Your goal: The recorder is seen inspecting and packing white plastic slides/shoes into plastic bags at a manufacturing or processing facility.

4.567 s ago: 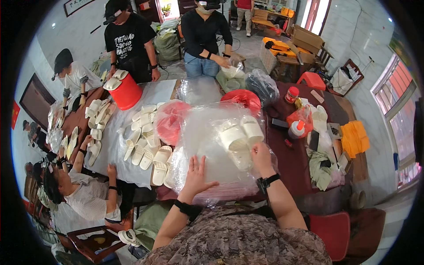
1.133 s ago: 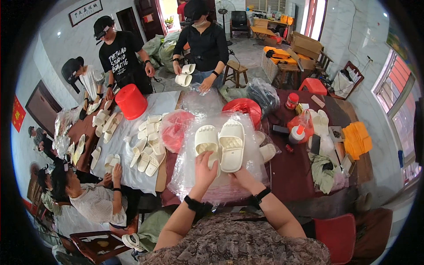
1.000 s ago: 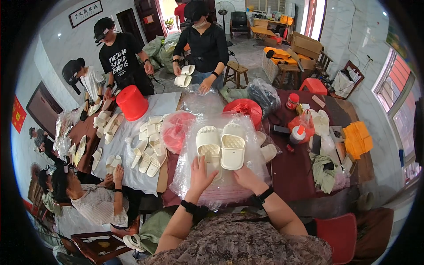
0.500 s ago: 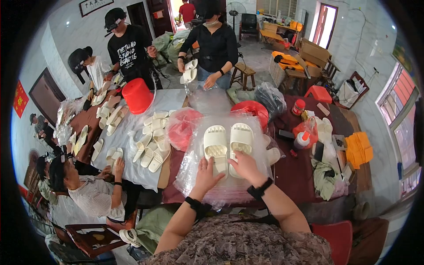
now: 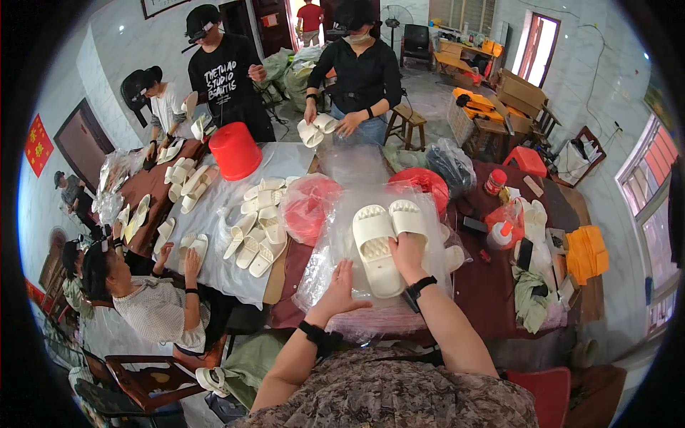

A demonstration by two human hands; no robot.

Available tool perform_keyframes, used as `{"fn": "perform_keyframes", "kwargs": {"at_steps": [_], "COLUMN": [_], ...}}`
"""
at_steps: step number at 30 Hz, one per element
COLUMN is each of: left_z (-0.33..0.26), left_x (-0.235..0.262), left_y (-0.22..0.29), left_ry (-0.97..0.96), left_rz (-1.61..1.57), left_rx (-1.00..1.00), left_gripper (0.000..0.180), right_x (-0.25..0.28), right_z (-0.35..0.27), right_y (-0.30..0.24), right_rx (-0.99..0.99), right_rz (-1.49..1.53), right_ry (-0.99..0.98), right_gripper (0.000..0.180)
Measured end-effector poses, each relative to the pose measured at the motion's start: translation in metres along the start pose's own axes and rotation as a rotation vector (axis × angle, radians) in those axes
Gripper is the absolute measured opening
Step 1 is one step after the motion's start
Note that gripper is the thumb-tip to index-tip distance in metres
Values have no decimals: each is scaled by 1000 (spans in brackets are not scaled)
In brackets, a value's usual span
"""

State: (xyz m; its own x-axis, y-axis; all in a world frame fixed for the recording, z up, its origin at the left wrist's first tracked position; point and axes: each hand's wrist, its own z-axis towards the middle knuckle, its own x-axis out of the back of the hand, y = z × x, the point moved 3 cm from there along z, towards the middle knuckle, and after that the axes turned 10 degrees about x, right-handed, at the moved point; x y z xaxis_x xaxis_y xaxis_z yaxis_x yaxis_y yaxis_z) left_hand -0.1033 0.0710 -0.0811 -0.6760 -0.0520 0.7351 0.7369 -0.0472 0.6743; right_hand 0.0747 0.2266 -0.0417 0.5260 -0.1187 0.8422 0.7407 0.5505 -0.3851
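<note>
Right hand [image 5: 408,251] grips 2 slippers [image 5: 385,239] (soles up) on the bag [image 5: 335,235]; left hand [image 5: 341,289], fingers spread, flattens it.

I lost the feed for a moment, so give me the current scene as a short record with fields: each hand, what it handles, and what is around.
left hand: flat on the clear plastic bags, fingers spread
right hand: gripping the cream slippers, soles up, side by side
surface: dark red table
left of the bags: loose cream slippers on a white sheet, red bucket
right: orange bottle
others: people handling slippers around the table
</note>
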Motion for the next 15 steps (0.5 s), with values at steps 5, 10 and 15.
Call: {"fn": "perform_keyframes", "kwargs": {"at_steps": [5, 10, 15], "left_z": [0, 21, 42], "left_x": [9, 12, -3], "left_y": [17, 46, 41], "left_ry": [-78, -90, 47], "left_rz": [328, 414, 463], "left_rx": [46, 110, -152], "left_gripper": [103, 68, 47], "right_x": [34, 86, 109], "right_z": [-31, -85, -131], "right_y": [28, 25, 17], "right_rx": [-134, -52, 338], "right_rz": [236, 441, 625], "right_ry": [35, -76, -294], "right_gripper": [30, 26, 40]}}
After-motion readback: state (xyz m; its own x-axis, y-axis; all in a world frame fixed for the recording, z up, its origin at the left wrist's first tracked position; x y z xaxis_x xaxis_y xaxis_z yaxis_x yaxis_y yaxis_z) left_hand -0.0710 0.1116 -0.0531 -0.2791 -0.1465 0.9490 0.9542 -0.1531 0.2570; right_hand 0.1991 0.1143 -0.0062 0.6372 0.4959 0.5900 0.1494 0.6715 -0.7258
